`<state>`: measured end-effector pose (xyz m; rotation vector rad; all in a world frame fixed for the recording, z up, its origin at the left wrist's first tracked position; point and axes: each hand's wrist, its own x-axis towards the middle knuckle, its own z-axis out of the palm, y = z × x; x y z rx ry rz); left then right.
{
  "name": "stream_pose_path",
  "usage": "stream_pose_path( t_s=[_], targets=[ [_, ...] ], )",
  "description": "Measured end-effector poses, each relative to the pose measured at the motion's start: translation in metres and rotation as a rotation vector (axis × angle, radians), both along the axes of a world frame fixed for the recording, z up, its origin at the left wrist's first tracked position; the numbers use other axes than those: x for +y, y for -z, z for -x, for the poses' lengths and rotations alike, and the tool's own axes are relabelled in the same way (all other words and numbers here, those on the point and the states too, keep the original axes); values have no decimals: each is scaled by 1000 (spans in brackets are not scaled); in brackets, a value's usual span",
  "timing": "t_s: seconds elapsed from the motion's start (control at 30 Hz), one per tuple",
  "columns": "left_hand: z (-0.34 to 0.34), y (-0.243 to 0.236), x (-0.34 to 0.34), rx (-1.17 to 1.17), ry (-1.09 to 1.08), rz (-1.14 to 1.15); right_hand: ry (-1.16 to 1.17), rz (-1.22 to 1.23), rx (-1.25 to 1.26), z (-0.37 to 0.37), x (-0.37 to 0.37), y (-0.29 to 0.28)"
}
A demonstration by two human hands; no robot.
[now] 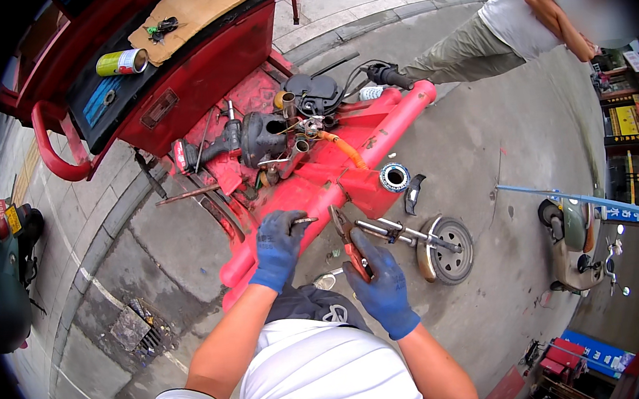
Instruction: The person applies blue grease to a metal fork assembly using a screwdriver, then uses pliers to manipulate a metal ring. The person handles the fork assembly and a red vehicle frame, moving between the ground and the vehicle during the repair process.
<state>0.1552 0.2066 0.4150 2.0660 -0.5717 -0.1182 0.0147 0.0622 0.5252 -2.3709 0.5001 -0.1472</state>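
Observation:
Blue work gloves cover both of my hands. My right hand (383, 289) is closed round a pair of red-handled pliers (356, 257), whose jaws point up and away from me. To its left, my left hand (274, 245) pinches a small, thin, dark piece (305, 220), too small to name. Both hands are over the near side of the pink-red vehicle frame (304, 235). An open round collar with a bearing-like ring (394, 178) sits at the frame's right end.
A cordless power tool (212, 149) lies beside a black housing with loose wires. The red seat box carries cardboard (197, 12) and a yellow-green can (122, 62). A detached fork and wheel (449, 249) lie on the ground at right. A person (506, 27) stands at far right.

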Motion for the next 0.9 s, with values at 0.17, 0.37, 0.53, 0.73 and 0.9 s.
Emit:
stream_pose_path(
  t_s=[0.17, 0.37, 0.53, 0.73, 0.9],
  targets=[
    [5, -2, -3, 68, -29, -51, -150, 199, -29, -34, 12, -15],
    [6, 3, -2, 50, -38, -58, -271, 362, 51, -40, 12, -5],
    [4, -2, -2, 72, -26, -38, -236, 395, -76, -46, 14, -7],
    [-2, -3, -3, 89, -13, -31, -241, 393, -58, -46, 12, -2],
    [0, -5, -2, 94, -19, -17, -222, 361, -84, -47, 12, -5]
  ],
)
